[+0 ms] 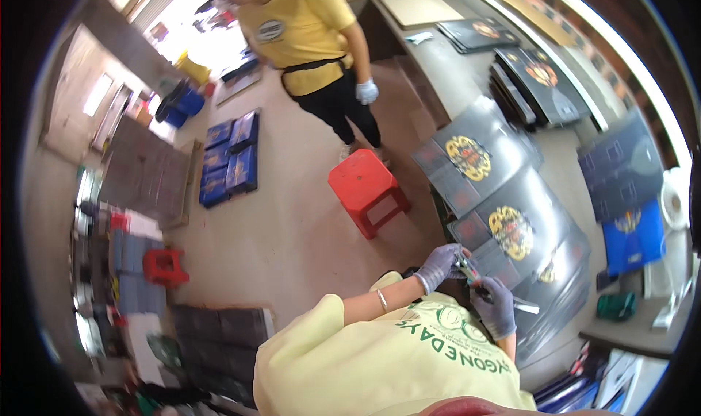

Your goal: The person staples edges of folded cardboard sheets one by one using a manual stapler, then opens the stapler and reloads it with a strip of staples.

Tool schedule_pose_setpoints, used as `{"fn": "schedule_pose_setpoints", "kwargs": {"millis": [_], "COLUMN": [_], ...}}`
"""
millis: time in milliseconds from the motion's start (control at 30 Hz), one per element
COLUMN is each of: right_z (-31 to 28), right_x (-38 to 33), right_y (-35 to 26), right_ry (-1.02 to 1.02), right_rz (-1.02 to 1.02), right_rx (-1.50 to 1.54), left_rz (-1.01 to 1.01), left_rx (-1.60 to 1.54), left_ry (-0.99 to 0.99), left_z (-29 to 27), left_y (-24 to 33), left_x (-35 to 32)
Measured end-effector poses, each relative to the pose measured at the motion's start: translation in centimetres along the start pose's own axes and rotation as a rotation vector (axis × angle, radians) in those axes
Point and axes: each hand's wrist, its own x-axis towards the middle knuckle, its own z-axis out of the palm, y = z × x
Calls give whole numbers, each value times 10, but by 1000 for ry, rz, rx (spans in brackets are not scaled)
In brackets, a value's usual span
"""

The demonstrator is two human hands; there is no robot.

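Observation:
My left hand (440, 265), in a thin purple-grey glove, is closed with its fingers round a small narrow object (467, 268) with pale green and dark parts. Close beside it, my right hand (498, 306), gloved the same way, has its fingers curled in around the near end of that object; exactly what it grips is hidden. A white strip (527, 307) sticks out past the right hand. Both hands are in front of my body, at the table's edge. Just beyond them lie glossy black printed sheets (511, 230) with gold emblems.
A red plastic stool (365, 186) stands ahead on the floor, with a person in a yellow shirt (310, 29) behind it. Blue boxes (232, 157) lie farther left. More dark printed pieces (544, 80) are stacked on the long table. A blue bag (634, 241) is at right.

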Motion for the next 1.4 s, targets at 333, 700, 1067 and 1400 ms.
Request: {"fn": "schedule_pose_setpoints", "kwargs": {"millis": [333, 700, 1067, 1400], "right_z": [-77, -136, -218, -228], "right_x": [-123, -349, -375, -112], "right_y": [110, 215, 376, 259], "right_ry": [971, 1220, 892, 808], "right_rz": [380, 1260, 686, 431], "right_rx": [-314, -530, 307, -537], "left_rz": [-243, 220, -139, -148], "left_rx": [24, 1235, 164, 143], "left_ry": [-160, -310, -54, -72], "left_z": [-30, 1, -34, -30], "left_y": [31, 40, 43, 41], "left_x": [33, 16, -5, -2]}}
